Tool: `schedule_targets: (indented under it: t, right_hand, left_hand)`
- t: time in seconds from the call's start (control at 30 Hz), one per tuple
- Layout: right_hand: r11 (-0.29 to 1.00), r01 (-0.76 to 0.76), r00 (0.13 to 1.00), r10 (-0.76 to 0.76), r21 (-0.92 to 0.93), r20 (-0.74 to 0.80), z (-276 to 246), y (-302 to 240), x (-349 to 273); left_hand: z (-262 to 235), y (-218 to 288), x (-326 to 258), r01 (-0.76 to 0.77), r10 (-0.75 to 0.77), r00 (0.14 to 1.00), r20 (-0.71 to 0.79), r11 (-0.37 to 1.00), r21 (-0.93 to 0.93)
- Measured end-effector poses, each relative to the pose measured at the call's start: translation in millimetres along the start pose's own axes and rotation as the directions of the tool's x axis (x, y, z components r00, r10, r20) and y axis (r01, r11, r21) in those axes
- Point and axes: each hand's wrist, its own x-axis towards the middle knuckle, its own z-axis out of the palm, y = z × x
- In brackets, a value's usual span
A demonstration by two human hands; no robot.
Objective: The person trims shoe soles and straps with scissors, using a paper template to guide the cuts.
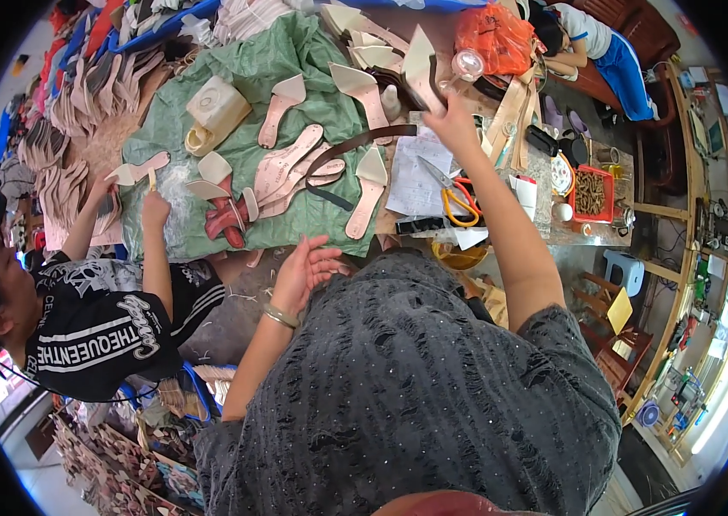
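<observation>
My right hand (453,123) reaches to the far side of the table, its fingers closed on the end of a shoe insole (420,70) with a pale pointed toe part. A dark edge runs along that insole. My left hand (299,268) hovers by the table's near edge, palm turned in, fingers loosely spread and holding nothing. Between the hands, a long brown strap (362,140) curves over pink insoles (291,172) on a green plastic sheet (248,53). Another pink insole (367,193) with a white toe lies nearest my left hand.
Orange-handled scissors (454,193) rest on white papers (416,172) right of centre. At left, a co-worker (114,310) holds a brush against an insole (142,169). A plastic jug (218,113), an orange bag (493,39) and a red basket (607,193) stand on the table.
</observation>
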Motion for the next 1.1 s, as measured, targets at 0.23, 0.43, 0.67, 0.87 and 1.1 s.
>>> schedule_targets:
  t: [0.23, 0.43, 0.67, 0.87, 1.1]
  right_hand:
    - [0.990, -0.001, 1.000, -0.001, -0.139, -0.020, 35, 22, 66]
    - [0.974, 0.164, 0.986, -0.167, -0.157, -0.008, 63, 53, 84]
    - [0.993, -0.119, 0.993, 0.119, -0.026, 0.017, 72, 48, 104]
    - [0.954, -0.271, 0.855, 0.301, -0.130, 0.423, 71, 77, 137]
    - [0.920, -0.382, 0.714, 0.235, 0.086, 0.659, 73, 73, 144]
  left_hand:
    - [-9, -14, -15, -0.008, 0.002, 0.995, -0.097, 0.998, -0.060]
    - [-11, -18, -23, -0.015, 0.000, 0.987, -0.159, 0.995, -0.094]
    - [-4, -24, -22, -0.032, 0.006, 0.978, -0.207, 0.992, -0.121]
    - [5, -24, -18, -0.059, 0.032, 0.980, -0.199, 0.989, -0.134]
    - [9, -36, -17, -0.062, 0.017, 0.970, -0.242, 0.982, -0.180]
